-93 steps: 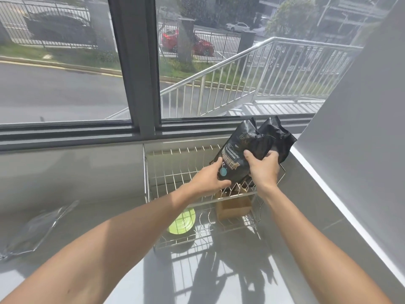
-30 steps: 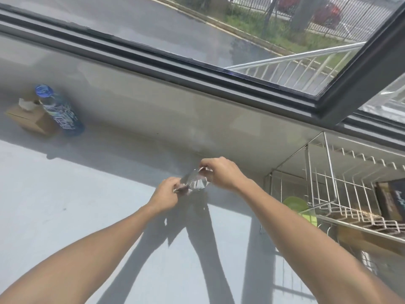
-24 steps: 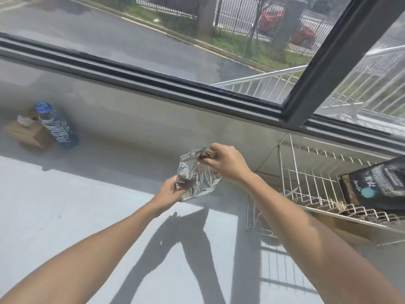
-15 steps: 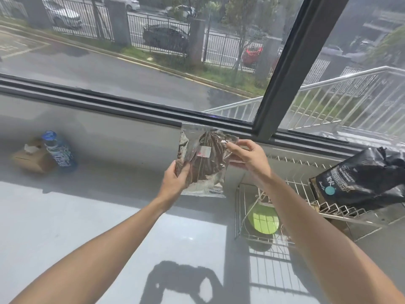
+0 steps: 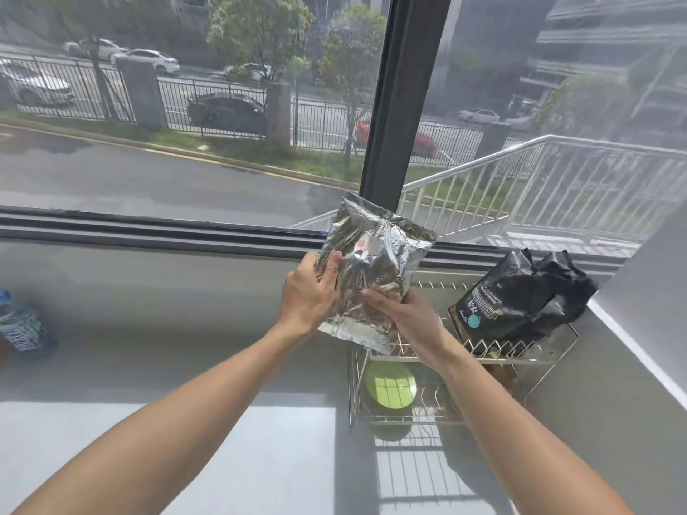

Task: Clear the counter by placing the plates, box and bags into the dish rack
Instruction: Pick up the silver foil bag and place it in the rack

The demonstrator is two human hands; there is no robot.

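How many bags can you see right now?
2: a crinkled silver foil bag held by both the left hand and right hand, and a black glossy bag on the wire dish rack's upper tier.

One head-worn wide-angle view looked forward and slightly down across the tabletop (image 5: 186,440) toward the far window (image 5: 186,161).

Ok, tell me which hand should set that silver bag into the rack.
The right hand, probably. It grips the silver bag's lower edge right above the rack, beside the black bag. The left hand holds the side away from the rack, over bare counter.
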